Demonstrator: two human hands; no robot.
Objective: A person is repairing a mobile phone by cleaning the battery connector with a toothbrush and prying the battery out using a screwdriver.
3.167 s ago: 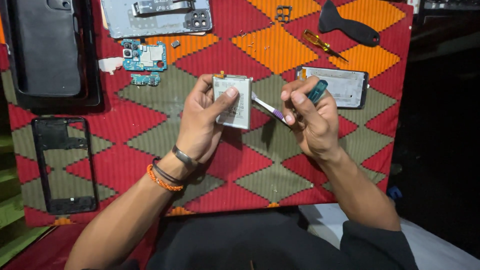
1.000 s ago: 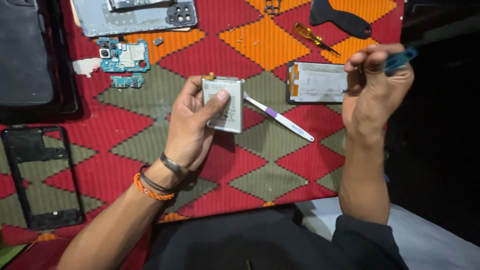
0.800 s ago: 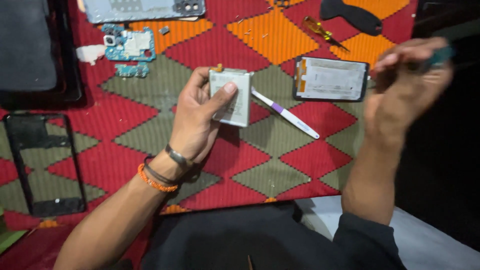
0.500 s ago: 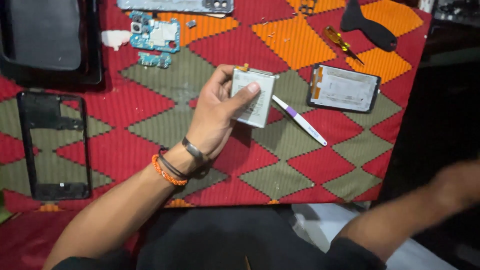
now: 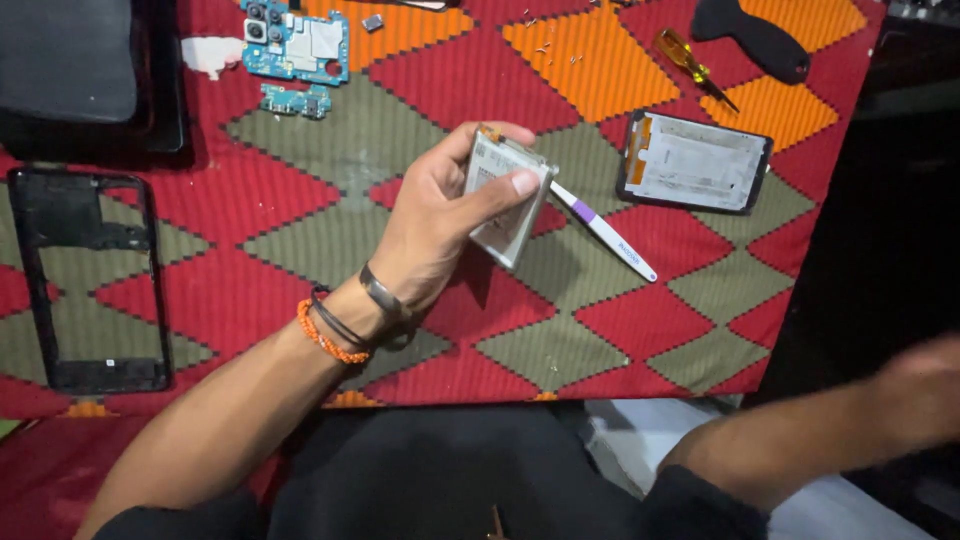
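The left hand (image 5: 440, 225) is pinching a flat silver battery (image 5: 505, 198) by its edges above the worktop (image 5: 300, 210); light, stiff, puncture-prone, so edges suit. The right hand (image 5: 925, 385) is blurring near right, grip unreadable.

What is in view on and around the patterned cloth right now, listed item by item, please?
battery: 1, silver-white, held in the left hand above the cloth's middle
white tool: 1, white with a purple band, lying on the cloth just right of the battery
phone screen unit: 1, pale inside with dark rim, right of centre
screwdriver: 1, yellow handle, upper right
black flat tool: 1, black, top right
circuit board: 1, blue, top left of centre
phone frame: 1, black, left edge
dark tray: 1, black, top left corner
cloth: 1, red, orange and olive diamonds
left hand: gripping the battery, wrist with bracelets
right hand: blurred, off the cloth at the right edge
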